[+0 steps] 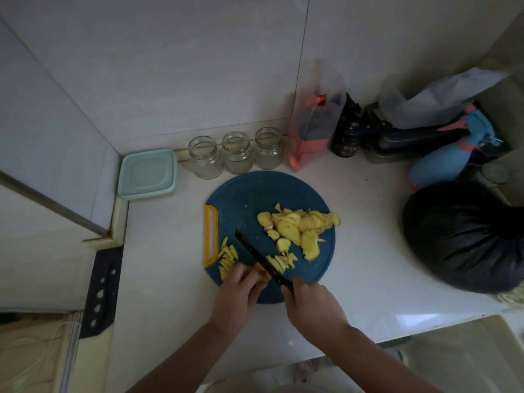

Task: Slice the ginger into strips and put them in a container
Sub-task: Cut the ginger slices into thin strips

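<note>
Nearest us, our right hand (309, 302) gripped the knife (258, 256) while our left hand (239, 290) curled its fingers over a ginger piece (262, 272), steadying it against the blade. Cut strips (228, 259) lay aside. Uncut slices (300, 228) waited on the cutting board (246, 194). The teal container (147, 174) stood beyond.

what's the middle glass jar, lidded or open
Open: the middle jar shows a bare round mouth, no lid; it looks empty.

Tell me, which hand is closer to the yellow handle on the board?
Left. The left hand sits just right of the yellow handle's lower end, holding ginger; the right hand grips the knife farther right.
</note>
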`<state>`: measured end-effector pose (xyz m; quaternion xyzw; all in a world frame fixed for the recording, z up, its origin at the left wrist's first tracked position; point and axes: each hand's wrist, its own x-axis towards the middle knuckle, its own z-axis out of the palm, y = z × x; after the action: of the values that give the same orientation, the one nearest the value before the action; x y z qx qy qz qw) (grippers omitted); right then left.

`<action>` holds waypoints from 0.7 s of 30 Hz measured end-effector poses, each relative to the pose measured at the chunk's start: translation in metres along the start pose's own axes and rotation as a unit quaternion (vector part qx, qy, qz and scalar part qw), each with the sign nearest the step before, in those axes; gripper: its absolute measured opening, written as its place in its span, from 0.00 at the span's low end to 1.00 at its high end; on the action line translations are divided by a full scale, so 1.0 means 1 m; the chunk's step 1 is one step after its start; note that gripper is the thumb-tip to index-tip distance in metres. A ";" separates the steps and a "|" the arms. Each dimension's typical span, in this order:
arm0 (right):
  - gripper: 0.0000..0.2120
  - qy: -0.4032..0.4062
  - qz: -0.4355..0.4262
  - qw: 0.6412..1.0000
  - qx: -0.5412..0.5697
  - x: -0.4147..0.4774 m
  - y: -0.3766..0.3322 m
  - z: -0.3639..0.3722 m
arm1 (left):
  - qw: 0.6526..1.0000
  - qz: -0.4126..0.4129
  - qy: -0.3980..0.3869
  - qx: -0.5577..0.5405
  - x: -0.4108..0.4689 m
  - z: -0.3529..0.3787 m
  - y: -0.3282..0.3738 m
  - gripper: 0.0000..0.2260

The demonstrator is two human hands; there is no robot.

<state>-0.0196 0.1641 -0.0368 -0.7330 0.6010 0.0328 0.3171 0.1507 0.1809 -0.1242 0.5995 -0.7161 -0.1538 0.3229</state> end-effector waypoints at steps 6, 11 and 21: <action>0.13 -0.004 -0.002 1.000 -0.007 -0.001 -0.003 0.004 | 1.000 0.007 -0.001 -0.007 0.001 -0.002 0.000 0.05; 0.12 -0.018 0.010 1.000 0.000 0.002 -0.005 0.003 | 0.999 0.006 0.004 -0.033 0.002 -0.002 -0.002 0.05; 0.14 -0.036 0.025 0.999 0.000 0.008 -0.009 0.005 | 0.996 0.068 -0.024 -0.050 0.012 -0.005 -0.021 0.06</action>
<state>-0.0082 0.1606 -0.0404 -0.7160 0.6073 0.0672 0.3377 0.1687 0.1651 -0.1298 0.5283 -0.7544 -0.1812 0.3449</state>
